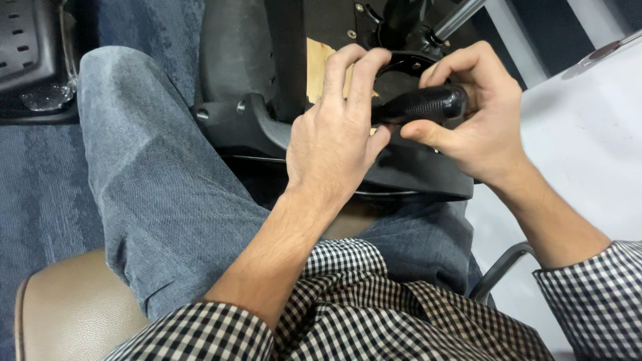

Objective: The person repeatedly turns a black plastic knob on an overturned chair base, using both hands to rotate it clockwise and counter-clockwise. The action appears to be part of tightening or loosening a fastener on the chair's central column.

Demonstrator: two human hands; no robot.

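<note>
even, soft indoor light falls from above, bright on the white surface [588, 134] at right, which is nearly washed out. the black chair underside [254, 80] is swallowed in shadow. focus is sharp throughout, with slight wide-angle stretch at the edges.

We look steeply down from our head, close over our lap [174, 200] and hands; only one view.

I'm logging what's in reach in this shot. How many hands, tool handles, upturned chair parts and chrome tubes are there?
Hands: 2, left hand and right hand
Black ribbed tool handle: 1, gripped by the right hand, left fingers touching it
Upturned black chair base: 1
Chrome tube: 1
Total: 5
</note>
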